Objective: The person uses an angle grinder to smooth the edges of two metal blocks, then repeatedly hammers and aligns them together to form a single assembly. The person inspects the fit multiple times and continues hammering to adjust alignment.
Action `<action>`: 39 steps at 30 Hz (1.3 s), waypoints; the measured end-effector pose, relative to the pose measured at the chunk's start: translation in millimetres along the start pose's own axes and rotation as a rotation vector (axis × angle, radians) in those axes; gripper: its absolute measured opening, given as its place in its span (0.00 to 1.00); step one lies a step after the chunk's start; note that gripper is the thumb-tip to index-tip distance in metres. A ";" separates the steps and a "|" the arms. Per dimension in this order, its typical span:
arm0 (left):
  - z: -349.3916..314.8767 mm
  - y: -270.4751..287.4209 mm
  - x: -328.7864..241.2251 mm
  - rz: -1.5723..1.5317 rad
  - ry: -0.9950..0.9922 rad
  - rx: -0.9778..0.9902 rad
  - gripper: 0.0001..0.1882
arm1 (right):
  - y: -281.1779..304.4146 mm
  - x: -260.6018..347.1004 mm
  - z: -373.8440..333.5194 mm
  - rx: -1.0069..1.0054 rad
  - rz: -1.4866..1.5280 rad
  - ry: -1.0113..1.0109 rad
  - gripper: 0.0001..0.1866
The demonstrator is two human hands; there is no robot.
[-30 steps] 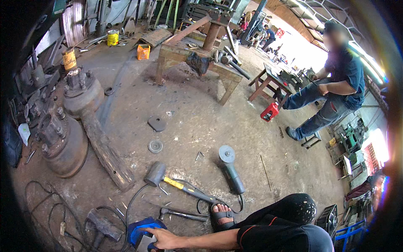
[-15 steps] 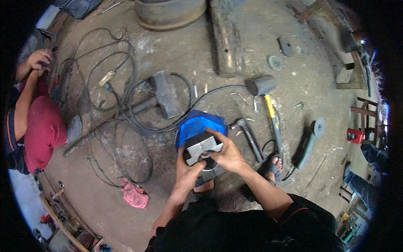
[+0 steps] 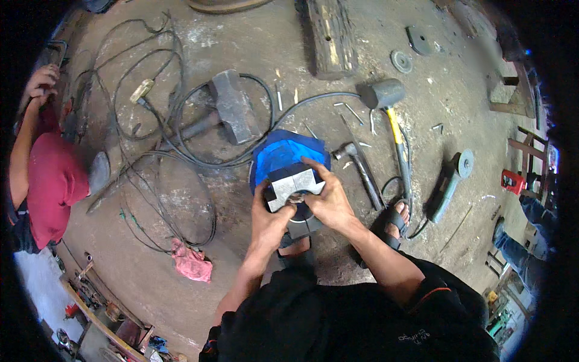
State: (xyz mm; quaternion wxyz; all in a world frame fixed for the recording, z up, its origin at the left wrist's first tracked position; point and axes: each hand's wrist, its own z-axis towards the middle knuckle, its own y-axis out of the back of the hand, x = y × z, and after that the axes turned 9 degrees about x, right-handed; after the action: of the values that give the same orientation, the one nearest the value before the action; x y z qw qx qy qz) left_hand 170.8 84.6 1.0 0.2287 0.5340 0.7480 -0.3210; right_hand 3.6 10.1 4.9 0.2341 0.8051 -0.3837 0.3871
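Between my left hand (image 3: pixel 269 223) and my right hand (image 3: pixel 330 202) is a silvery metal block (image 3: pixel 294 186) with a rounded notch in its near edge. The fingers of both hands wrap round its sides, and the thumbs press in at the notch. A small brownish piece shows at the thumbs, too small to make out. Just beyond the block, blue cloth (image 3: pixel 283 154) spreads out. Below the hands a dark round ring and a grey support show in part; what bears the block is hidden.
A sledgehammer (image 3: pixel 232 105) lies among looped black cables at the left. A mallet (image 3: pixel 383 95), a hammer (image 3: pixel 362 172) and an angle grinder (image 3: pixel 449 187) lie to the right. A pink rag (image 3: pixel 192 262) is at lower left. A wooden beam (image 3: pixel 332 42) lies ahead; another person (image 3: pixel 54 175) sits far left.
My view has tilted, so the floor and tools ahead sit higher in the picture. Both hands keep their hold on the metal block, with little visible shift of the fingers.
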 end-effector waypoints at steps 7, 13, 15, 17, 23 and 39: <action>2.1 4.8 6.8 0.005 0.004 -0.045 0.42 | -6.8 1.1 -7.9 -0.103 -0.001 0.064 0.39; -16.2 -4.0 -17.4 -0.004 -0.011 0.074 0.42 | 0.7 -10.0 -7.6 -0.017 0.018 0.179 0.46; -16.0 -1.6 -16.1 -0.050 0.055 0.009 0.43 | -4.0 -8.2 -7.0 -0.023 0.146 0.130 0.46; -1.7 3.5 -5.8 -0.079 0.070 -0.039 0.43 | -9.8 -6.3 -5.4 -0.071 0.023 0.114 0.47; 9.5 26.3 25.9 0.009 0.024 0.041 0.41 | -14.5 -12.5 -9.5 -0.056 -0.112 0.032 0.48; -10.0 6.8 16.1 -0.112 -0.133 0.074 0.38 | -6.1 -8.5 -14.7 -0.057 -0.208 0.187 0.44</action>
State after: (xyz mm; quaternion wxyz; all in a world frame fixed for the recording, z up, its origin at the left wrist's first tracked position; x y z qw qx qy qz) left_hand 172.0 103.9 -4.7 0.2399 0.4767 0.7475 -0.3954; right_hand -1.5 27.4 6.2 0.3305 0.7939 -0.2854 0.4231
